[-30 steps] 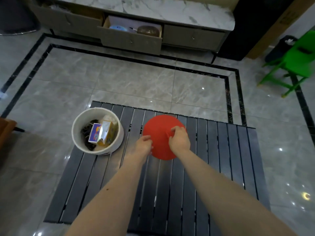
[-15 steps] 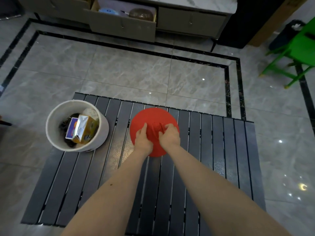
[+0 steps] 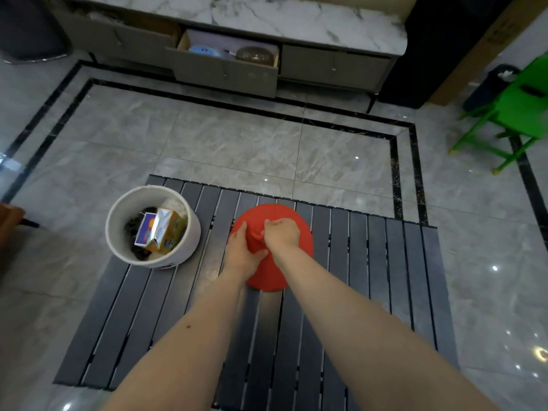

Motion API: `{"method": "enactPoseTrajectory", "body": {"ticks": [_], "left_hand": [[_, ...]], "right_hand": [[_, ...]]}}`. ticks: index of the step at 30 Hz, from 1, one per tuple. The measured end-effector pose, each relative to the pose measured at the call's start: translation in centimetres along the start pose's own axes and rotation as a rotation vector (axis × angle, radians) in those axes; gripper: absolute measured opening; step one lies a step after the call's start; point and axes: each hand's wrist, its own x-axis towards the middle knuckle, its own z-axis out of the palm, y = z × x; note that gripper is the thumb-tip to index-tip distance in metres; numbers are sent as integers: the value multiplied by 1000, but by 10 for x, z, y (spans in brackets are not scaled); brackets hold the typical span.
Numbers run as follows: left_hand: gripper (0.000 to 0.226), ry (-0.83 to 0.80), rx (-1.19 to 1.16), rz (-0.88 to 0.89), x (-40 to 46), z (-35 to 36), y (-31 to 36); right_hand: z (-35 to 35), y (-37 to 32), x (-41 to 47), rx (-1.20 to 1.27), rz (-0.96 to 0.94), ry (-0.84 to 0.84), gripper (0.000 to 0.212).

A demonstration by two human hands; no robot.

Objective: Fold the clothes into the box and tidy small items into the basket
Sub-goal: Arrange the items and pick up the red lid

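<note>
Head view: red cloth (image 3: 299, 232) on worktop (image 3: 385, 277) is bunched by left hand (image 3: 241, 250) and pinched by right hand (image 3: 281, 232); basket (image 3: 189, 244) lies at 9 o'clock.

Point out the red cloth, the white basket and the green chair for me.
red cloth (image 3: 299, 232): head view, bare right part.
white basket (image 3: 189, 244): head view, right outer wall.
green chair (image 3: 522, 105): head view, seat.

Glossy grey marble floor (image 3: 243, 143) with black inlay; a marble-topped cabinet (image 3: 237, 13) has one drawer (image 3: 225, 69) open; green chair (image 3: 516, 111) at right.
</note>
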Motion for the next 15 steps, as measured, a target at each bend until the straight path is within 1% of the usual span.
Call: {"method": "enactPoseTrajectory", "body": {"ticks": [2,8,12,15], "left_hand": [[87,69,23,39,-9,-16,8],[68,262,116,169,-30,-71,33],[59,343,84,215,-47,-107,47],[56,399,14,203,-56,-133,49]], "right_hand": [[3,-14,-19,51,-30,43,30],[12,-58,-77,211,-95,194,24],[19,-85,-116,313,-174,276,22],[31,-104,-141,366,-229,281,23]]}}
